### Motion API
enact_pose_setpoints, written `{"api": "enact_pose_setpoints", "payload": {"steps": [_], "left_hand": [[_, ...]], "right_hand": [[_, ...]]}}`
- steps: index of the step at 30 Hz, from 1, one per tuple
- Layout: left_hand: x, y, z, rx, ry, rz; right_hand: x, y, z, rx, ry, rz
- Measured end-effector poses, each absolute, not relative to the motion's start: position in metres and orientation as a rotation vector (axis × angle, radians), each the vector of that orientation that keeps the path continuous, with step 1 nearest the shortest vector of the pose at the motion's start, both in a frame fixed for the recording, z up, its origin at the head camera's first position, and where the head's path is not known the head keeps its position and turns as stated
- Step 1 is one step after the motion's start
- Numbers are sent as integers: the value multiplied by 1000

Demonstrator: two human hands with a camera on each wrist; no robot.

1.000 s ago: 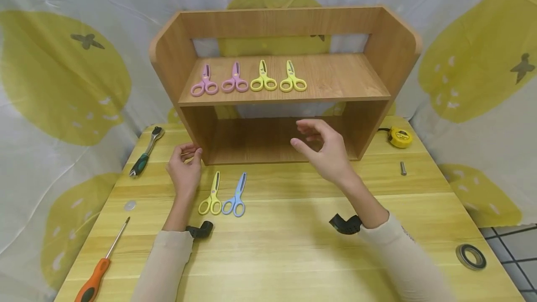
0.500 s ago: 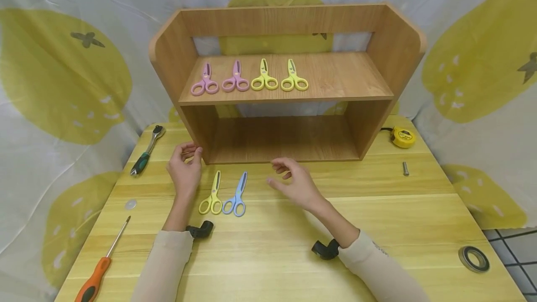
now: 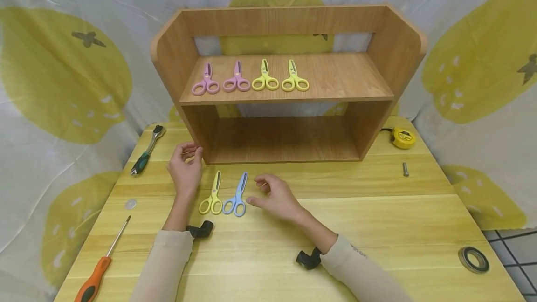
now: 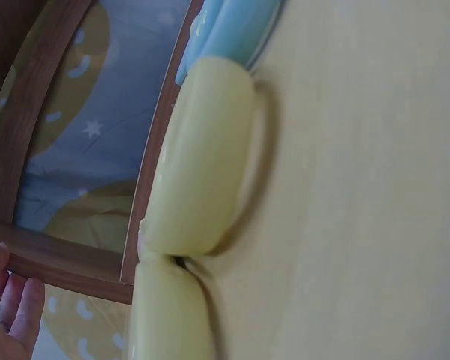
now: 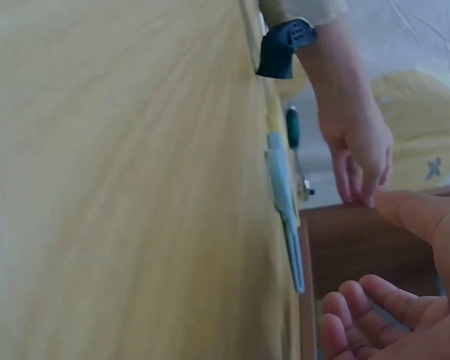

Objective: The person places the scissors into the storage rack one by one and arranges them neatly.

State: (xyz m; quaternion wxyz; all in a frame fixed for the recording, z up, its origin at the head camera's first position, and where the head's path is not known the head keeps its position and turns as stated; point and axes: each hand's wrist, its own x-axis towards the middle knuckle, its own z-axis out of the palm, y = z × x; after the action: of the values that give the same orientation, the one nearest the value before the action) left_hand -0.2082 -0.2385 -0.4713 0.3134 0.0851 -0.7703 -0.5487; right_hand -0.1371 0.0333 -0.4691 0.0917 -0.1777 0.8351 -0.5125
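Note:
My right hand (image 3: pixel 277 199) hovers just right of the blue scissors (image 3: pixel 238 195), thumb and fingers spread apart with nothing between them. The thumb tip is close to the blue handle; whether it touches, I cannot tell. Yellow scissors (image 3: pixel 214 195) lie on the table left of the blue pair, both with blades pointing at the shelf. My left hand (image 3: pixel 184 171) rests its relaxed fingers against the left side panel of the wooden shelf (image 3: pixel 344 78). In the left wrist view, the yellow scissors' handle loops (image 4: pixel 202 157) fill the middle, large and close.
On the upper board stand two pink scissors (image 3: pixel 237 80) and two yellow scissors (image 3: pixel 295 80) in a row. A ratchet wrench (image 3: pixel 147 150), coin-like disc (image 3: pixel 130 204) and screwdriver (image 3: pixel 98 269) lie at left. At right are a tape measure (image 3: pixel 402 138), bolt (image 3: pixel 405 169) and bearing (image 3: pixel 474 259).
My right hand has come down and leftward from in front of the lower compartment to beside the blue scissors. My left hand has stayed at the shelf's side.

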Motion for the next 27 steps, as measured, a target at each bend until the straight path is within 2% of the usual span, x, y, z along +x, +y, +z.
{"api": "enact_pose_setpoints", "payload": {"steps": [27], "left_hand": [[-209,-236,-469,269,-2049,-1412]], "right_hand": [[-120,1,-492,-554,2700,-1190]]}}
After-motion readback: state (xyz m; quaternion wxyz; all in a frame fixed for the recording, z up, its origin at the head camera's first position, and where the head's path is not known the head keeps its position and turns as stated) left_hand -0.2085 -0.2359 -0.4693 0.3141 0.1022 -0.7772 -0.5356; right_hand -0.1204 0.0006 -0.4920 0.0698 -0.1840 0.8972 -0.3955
